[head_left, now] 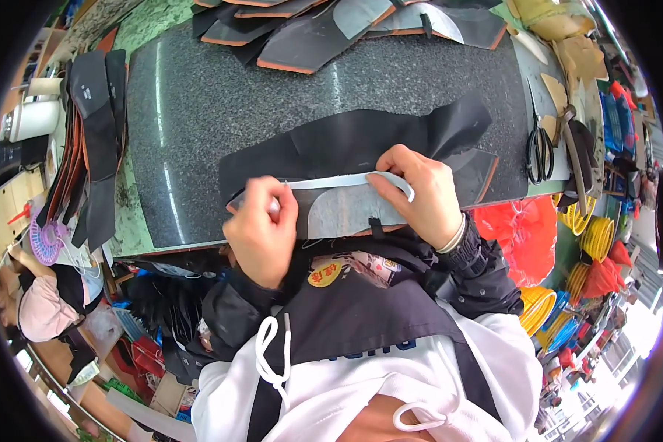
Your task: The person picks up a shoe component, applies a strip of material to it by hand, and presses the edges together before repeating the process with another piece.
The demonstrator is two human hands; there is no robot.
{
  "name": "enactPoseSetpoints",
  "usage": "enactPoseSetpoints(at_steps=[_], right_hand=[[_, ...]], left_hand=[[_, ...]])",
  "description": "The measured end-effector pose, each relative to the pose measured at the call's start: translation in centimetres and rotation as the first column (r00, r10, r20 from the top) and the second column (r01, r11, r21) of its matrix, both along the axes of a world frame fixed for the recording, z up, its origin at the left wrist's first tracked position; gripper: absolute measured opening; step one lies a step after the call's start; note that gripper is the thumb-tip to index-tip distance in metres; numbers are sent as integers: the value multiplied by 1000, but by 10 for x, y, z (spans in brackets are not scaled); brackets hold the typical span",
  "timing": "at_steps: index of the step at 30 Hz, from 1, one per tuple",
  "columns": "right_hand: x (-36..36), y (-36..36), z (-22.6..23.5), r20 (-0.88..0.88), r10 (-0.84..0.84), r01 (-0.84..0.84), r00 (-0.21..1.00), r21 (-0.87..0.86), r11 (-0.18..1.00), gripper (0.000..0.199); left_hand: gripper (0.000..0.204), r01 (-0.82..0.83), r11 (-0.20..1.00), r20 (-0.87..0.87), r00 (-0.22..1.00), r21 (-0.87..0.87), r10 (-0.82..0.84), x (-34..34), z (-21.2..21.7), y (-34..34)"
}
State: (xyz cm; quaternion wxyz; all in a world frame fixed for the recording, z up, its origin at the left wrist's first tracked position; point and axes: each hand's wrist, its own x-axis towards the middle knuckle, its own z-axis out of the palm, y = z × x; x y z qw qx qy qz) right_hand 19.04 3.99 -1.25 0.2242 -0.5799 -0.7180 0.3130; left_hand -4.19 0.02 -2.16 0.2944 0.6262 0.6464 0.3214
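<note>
A narrow white strip (324, 182) runs between my two hands along the near edge of a black leather-like panel (339, 144). My right hand (422, 193) pinches the strip near its right end, which curls back under the fingers. At the strip's left end my left hand (261, 232) is closed and slightly blurred. A small pale bit shows between its fingers. Just below the strip lies a grey rounded patch (353, 211) on a dark piece with an orange-brown edge, partly covered by the black panel and my hands.
The work rests on a dark speckled stone slab (214, 96). Several dark cut pieces with orange edges (302, 44) are heaped at its far side. More hang in a stack (92, 132) at left. Black scissors (540, 155) lie at right, above a red plastic bag (519, 236). A person (48, 306) sits at far left.
</note>
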Motion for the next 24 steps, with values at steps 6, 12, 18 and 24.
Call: enactPoseSetpoints(at_steps=[6,12,18,24], right_hand=[[14,-6,9,-142,-5,-6,990,-74,997,15],[64,-20,5,-273,-349,300,896,-206,931,16],[60,-3,4,-92,-283,274,955,-101,956,8],[81,11,9,-86,-213,184,973,-260,948,6]], left_hand=[[34,565,765,-565,756,308,-331,52,25,-3],[34,678,724,-784,516,127,-345,61,12,-2],[45,692,710,-815,481,127,-323,75,15,8],[58,722,687,-865,390,74,-317,73,14,10]])
